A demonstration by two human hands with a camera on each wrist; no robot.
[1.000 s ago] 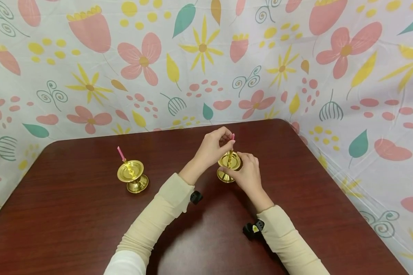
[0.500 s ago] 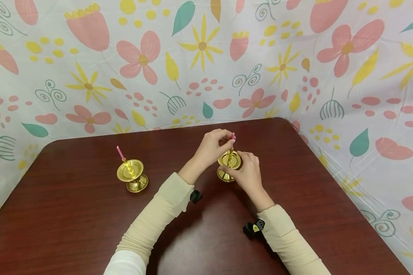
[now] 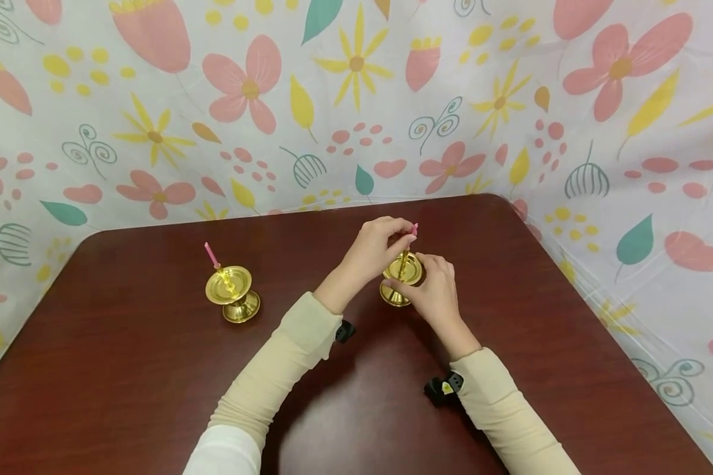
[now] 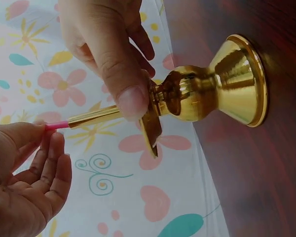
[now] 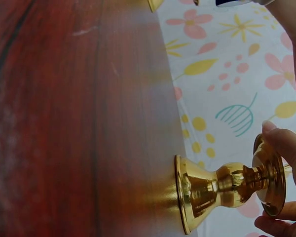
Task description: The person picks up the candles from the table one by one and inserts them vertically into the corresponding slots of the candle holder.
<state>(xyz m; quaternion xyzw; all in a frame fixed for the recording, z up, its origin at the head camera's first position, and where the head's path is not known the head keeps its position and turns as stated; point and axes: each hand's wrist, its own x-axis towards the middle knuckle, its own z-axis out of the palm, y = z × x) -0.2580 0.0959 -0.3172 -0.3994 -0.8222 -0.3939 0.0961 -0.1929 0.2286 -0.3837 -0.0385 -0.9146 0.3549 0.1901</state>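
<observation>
My left hand (image 3: 373, 254) pinches a slim pink candle (image 4: 56, 125) between thumb and fingers. The candle's lower end meets the top of a thin gold tube (image 4: 94, 117) rising from the dish of a shiny brass candle holder (image 3: 397, 295). That holder stands upright on the table. My right hand (image 3: 436, 290) grips the rim of its dish, thumb on the near side and fingers on the far side. In the right wrist view, the flared base (image 5: 195, 195) rests on the tabletop, and the tube is mostly hidden behind the dish and hand.
On the left of the dark wooden table (image 3: 136, 369) stands a matching brass candle holder (image 3: 241, 308) with a pink candle (image 3: 211, 254) in it, leaning slightly left. A flower-print cloth (image 3: 214, 158) hangs along the table's back and right edges.
The head view has tilted down and shifted slightly. Both hands keep their holds on the candle and the candle holder, with little visible movement otherwise.
</observation>
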